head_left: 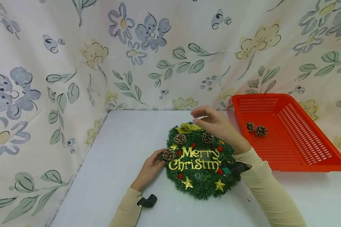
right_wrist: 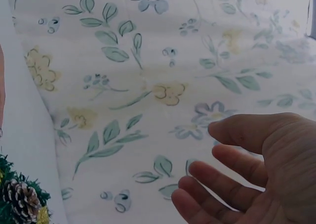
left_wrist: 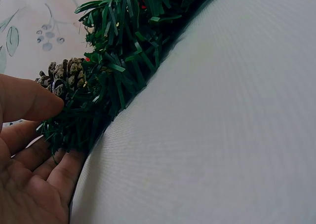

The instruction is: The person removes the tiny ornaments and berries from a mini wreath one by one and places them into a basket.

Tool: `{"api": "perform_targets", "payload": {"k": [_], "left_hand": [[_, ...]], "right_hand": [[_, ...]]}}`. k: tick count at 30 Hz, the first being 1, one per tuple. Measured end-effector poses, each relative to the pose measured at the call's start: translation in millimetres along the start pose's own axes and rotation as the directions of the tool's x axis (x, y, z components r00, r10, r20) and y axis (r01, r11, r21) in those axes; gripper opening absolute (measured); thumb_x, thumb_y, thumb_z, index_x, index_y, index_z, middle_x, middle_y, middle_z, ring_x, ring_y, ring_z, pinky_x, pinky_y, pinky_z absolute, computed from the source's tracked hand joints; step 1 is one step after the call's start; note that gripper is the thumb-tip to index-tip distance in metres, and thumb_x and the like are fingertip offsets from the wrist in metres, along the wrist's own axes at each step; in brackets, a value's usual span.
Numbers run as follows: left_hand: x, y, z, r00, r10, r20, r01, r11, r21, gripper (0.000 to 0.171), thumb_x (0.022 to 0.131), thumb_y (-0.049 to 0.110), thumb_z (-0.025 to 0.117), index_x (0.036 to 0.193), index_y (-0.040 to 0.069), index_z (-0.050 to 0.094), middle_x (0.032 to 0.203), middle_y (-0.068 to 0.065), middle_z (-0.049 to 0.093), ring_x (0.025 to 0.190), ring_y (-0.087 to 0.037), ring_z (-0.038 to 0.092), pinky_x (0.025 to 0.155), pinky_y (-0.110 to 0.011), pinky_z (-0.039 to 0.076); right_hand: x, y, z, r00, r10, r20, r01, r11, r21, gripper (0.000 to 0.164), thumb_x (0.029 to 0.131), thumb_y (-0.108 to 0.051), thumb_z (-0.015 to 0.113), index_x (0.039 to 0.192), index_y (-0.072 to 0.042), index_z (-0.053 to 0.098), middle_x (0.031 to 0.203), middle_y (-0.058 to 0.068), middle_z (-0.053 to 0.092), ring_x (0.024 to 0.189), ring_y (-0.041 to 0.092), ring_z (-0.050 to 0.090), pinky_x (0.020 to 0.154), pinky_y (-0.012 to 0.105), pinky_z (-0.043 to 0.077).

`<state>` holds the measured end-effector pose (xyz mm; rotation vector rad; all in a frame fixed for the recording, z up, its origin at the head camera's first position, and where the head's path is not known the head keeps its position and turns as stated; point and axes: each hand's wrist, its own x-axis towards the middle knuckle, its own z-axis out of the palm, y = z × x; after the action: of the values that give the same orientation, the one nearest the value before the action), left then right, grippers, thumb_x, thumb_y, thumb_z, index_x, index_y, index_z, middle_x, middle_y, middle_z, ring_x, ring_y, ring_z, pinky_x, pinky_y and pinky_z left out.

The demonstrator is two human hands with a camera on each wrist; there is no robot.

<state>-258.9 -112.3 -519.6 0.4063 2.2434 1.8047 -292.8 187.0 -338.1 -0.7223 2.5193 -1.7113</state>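
A green tinsel Christmas wreath point(head_left: 199, 189) lies on the white table, with gold "Merry Christmas" lettering point(head_left: 199, 153) partly hidden by the right wrist. At its left edge my left hand point(head_left: 150, 167) holds the tinsel beside a pinecone point(head_left: 169, 154); in the left wrist view the thumb point(left_wrist: 42, 103) is above and the fingers below. Two more pinecones sit higher on the wreath, near a gold bow point(head_left: 188, 128). Raised over the wreath's upper right, my right hand point(head_left: 213, 121) holds nothing, its fingers relaxed and apart from the thumb in the right wrist view.
To the right stands a red plastic basket point(head_left: 301, 148) with two loose pinecones point(head_left: 255, 129) inside. A floral curtain point(head_left: 164, 63) hangs behind and left of the table point(head_left: 122, 135). A small dark speck point(head_left: 248, 200) lies on the table below the right forearm.
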Motion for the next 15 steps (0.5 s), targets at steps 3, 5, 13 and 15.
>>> {"api": "perform_targets", "payload": {"k": [3,5,13,15], "left_hand": [[0.1,-1.1,-0.5,1.0,-0.006,0.005,0.006,1.0,-0.005,0.056,0.101,0.003,0.056,0.154,0.009,0.041,0.16,-0.017,0.04,0.146,-0.037,0.043,0.115,-0.041,0.045],[0.0,-1.7,-0.8,1.0,-0.011,0.009,0.011,1.0,-0.007,0.056,0.101,0.002,0.056,0.155,0.009,0.04,0.16,-0.017,0.04,0.146,-0.037,0.043,0.115,-0.04,0.045],[-0.6,-1.5,-1.1,1.0,-0.018,0.006,0.018,1.0,-0.001,0.056,0.101,0.002,0.056,0.155,0.009,0.04,0.16,-0.018,0.04,0.146,-0.037,0.043,0.114,-0.037,0.046],[-0.3,-1.1,-0.6,1.0,-0.014,0.007,0.014,1.0,-0.004,0.056,0.101,0.002,0.056,0.155,0.009,0.04,0.16,-0.017,0.04,0.146,-0.036,0.043,0.114,-0.038,0.047]], "right_hand": [[0.6,1.2,5.7,1.0,0.011,0.015,-0.011,0.999,0.038,0.033,0.1,-0.01,0.062,0.132,-0.002,0.058,0.135,0.016,0.059,0.12,0.035,0.062,0.093,0.019,0.055],[1.0,1.8,9.7,1.0,0.015,0.022,-0.016,0.999,0.046,0.033,0.1,-0.01,0.062,0.132,-0.001,0.058,0.135,0.015,0.059,0.12,0.035,0.063,0.094,0.019,0.055],[2.2,4.9,24.7,0.999,0.02,0.05,-0.022,0.998,0.05,0.033,0.101,-0.012,0.062,0.132,-0.004,0.059,0.134,0.017,0.06,0.12,0.037,0.063,0.095,0.026,0.056],[2.3,6.2,27.8,0.998,0.019,0.057,-0.021,0.999,0.039,0.033,0.101,-0.013,0.063,0.132,-0.004,0.06,0.133,0.015,0.062,0.119,0.034,0.063,0.095,0.029,0.057]]}}
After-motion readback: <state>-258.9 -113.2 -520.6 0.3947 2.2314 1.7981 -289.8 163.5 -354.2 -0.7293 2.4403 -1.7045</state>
